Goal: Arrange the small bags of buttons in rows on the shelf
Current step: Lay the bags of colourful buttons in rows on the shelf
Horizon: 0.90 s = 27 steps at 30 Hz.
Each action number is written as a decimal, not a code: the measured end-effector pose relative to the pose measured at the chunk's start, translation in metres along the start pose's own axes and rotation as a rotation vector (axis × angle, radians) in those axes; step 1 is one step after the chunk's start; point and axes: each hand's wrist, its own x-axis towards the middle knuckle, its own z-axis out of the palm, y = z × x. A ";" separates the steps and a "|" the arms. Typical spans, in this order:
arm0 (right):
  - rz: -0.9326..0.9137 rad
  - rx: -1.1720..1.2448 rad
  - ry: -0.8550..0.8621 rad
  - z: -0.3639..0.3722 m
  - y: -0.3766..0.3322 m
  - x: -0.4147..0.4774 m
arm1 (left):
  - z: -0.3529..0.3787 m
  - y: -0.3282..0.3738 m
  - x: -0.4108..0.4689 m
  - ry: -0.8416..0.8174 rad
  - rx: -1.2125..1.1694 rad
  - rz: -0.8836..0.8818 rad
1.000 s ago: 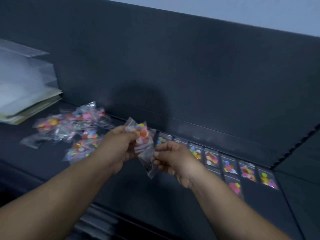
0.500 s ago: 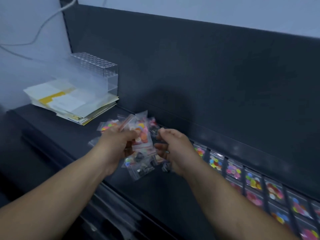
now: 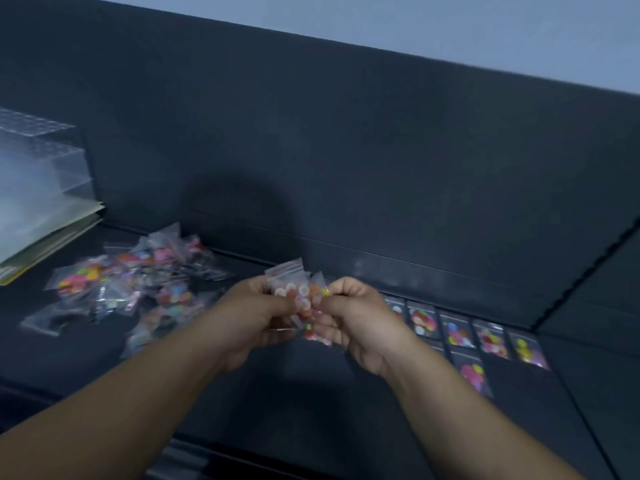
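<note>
Head view: both hands [image 3: 304, 317] pinch upright button bags [image 3: 294, 292], zip edges up.

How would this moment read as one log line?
left hand: holds button bags | right hand: pulls one off | loose pile: left | rows: right

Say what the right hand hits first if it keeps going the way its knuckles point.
Probably the small bags it shares with the left hand; the right hand faces left into them. Past those, the left fingers. Depth unclear.
</note>
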 end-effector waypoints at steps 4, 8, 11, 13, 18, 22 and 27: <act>0.026 -0.024 0.036 -0.044 0.006 -0.023 | 0.040 -0.008 0.008 0.012 0.036 0.018; -0.017 -0.130 0.025 -0.086 0.009 -0.043 | 0.076 -0.016 0.009 -0.055 0.197 0.024; -0.077 -0.281 0.053 -0.116 0.009 -0.056 | 0.106 -0.025 0.009 -0.097 0.217 0.020; -0.092 -0.374 0.056 -0.135 0.014 -0.065 | 0.127 -0.032 0.010 -0.106 0.201 0.012; -0.008 -0.328 0.259 -0.200 0.028 -0.086 | 0.165 -0.048 0.014 -0.044 0.115 -0.054; 0.033 -0.205 0.543 -0.247 0.035 -0.093 | 0.184 -0.058 0.013 -0.028 0.128 -0.093; 0.069 -0.966 0.667 -0.265 0.045 -0.098 | 0.204 -0.060 0.012 -0.037 0.145 -0.121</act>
